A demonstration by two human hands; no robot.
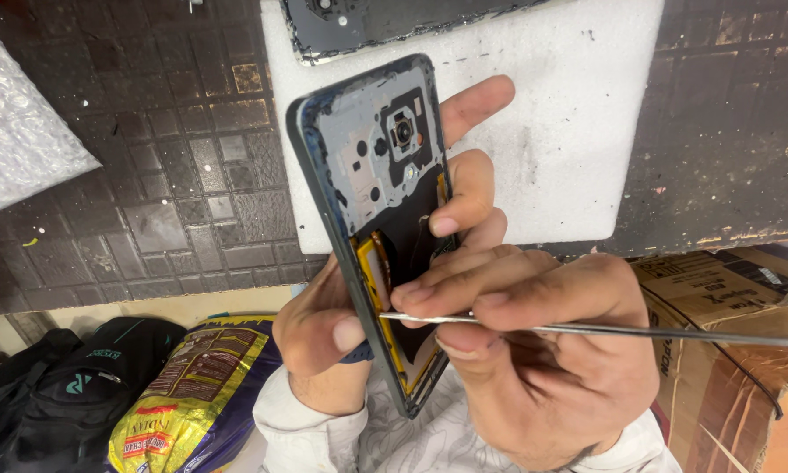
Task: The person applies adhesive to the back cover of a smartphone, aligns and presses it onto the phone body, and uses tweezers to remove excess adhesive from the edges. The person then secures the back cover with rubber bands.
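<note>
Dark blue-grey at its frame, the opened smartphone (378,210) stands nearly upright in my left hand (324,337), its back cover off so the camera module, the grey inner plate and a yellow-edged battery area show. My left thumb presses against the phone's near edge low down, while my left fingers (468,188) wrap round the far side and curl over onto the exposed inside. My right hand (543,350) is closed in a pinch on a thin metal rod (604,330), thumb below and fingers stacked on top; the rod runs almost level from the right edge of the view to the phone, and its tip sits at the yellow strip just beside my left thumb. Whether the tip is under that strip or only touching it I cannot tell. Behind the phone lies a white foam pad (578,114) on a dark, worn tiled mat (166,158), and at the top of the pad rests another dark phone part (385,22), cut off by the frame. Bubble wrap (17,131) lies at the left. Below the bench edge I see a black backpack (52,385), a yellow printed bag (193,394) and, to the right, a brown cardboard box (735,350).
</note>
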